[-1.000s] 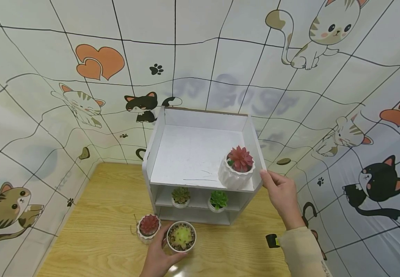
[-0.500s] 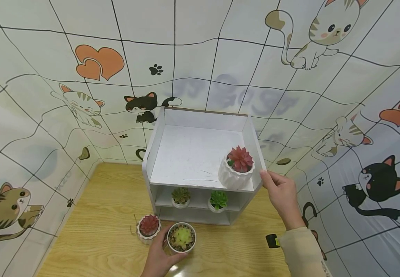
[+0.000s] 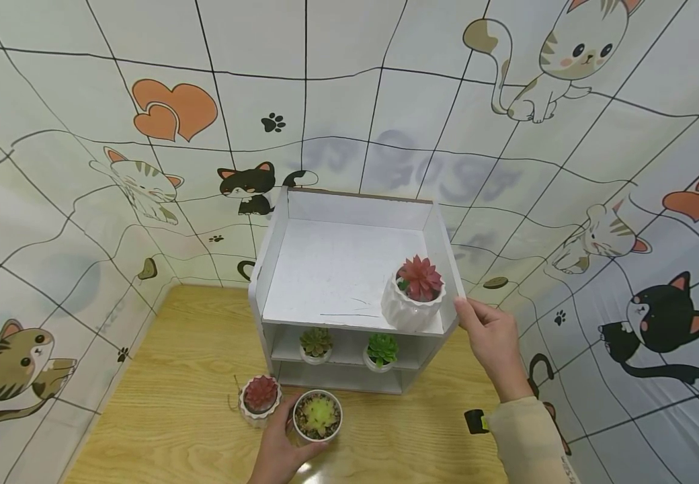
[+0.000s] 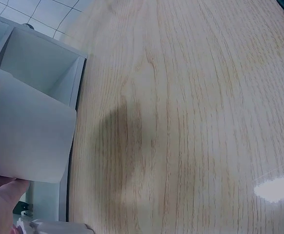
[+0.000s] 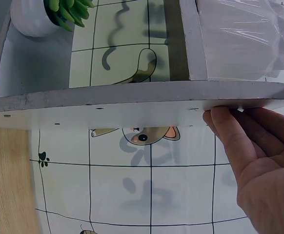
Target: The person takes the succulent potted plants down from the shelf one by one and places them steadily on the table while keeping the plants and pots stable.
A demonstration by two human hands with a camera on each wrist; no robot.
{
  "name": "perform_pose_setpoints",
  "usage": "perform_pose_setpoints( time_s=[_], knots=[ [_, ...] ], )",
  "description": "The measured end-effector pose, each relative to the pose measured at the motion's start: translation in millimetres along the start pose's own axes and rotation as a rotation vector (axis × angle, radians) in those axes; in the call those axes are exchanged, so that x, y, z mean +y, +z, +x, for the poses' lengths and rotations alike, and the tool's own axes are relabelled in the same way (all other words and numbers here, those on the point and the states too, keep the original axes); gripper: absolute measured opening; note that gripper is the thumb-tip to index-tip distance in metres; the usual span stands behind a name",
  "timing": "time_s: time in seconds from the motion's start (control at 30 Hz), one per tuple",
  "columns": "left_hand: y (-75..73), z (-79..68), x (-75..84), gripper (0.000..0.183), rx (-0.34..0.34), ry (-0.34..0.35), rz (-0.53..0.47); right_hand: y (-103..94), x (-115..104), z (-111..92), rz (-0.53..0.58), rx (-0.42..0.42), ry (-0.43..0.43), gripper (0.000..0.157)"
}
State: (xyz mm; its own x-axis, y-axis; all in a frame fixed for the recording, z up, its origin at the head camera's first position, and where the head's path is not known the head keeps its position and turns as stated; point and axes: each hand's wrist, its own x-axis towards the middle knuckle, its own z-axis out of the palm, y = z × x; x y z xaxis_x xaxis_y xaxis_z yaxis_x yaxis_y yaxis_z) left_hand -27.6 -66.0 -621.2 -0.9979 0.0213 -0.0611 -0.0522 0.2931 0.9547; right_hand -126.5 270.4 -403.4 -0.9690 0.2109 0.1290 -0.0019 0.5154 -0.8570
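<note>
My left hand (image 3: pixel 279 447) grips a white pot (image 4: pixel 30 129) by its side, thumb and fingers around it. A yellow-green succulent (image 3: pixel 317 415) grows in pebbles inside. The pot is in front of the white two-tier shelf (image 3: pixel 337 269), raised over the table, its shadow showing in the left wrist view. My right hand (image 3: pixel 495 346) pinches the edge of the shelf's right side panel (image 5: pixel 147 92), fingers against its outer face. Up on the top tier, at front right, stands a ribbed white pot (image 3: pixel 410 306) with a red succulent.
Inside the lower tier sit two small potted succulents, a dull green one (image 3: pixel 316 343) and a bright green one (image 3: pixel 381 349). Left of my left hand, a red succulent in a scalloped pot (image 3: pixel 260 396) stands on the wooden table (image 3: pixel 168 376). A cat-print wall covering (image 3: pixel 337 101) surrounds it.
</note>
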Motion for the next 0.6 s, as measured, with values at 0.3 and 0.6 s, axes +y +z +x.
perform_pose_setpoints(
  time_s=[0.3, 0.6],
  knots=[
    [2.4, 0.0, -3.7, 0.097, 0.020, 0.024, -0.011, -0.1, -0.5, -0.1, -0.011, 0.004, -0.006, 0.047],
    [3.9, 0.9, -7.5, 0.097, 0.018, 0.020, -0.018, -0.6, -1.6, 0.8, -0.009, 0.003, -0.004, 0.045]
  ],
)
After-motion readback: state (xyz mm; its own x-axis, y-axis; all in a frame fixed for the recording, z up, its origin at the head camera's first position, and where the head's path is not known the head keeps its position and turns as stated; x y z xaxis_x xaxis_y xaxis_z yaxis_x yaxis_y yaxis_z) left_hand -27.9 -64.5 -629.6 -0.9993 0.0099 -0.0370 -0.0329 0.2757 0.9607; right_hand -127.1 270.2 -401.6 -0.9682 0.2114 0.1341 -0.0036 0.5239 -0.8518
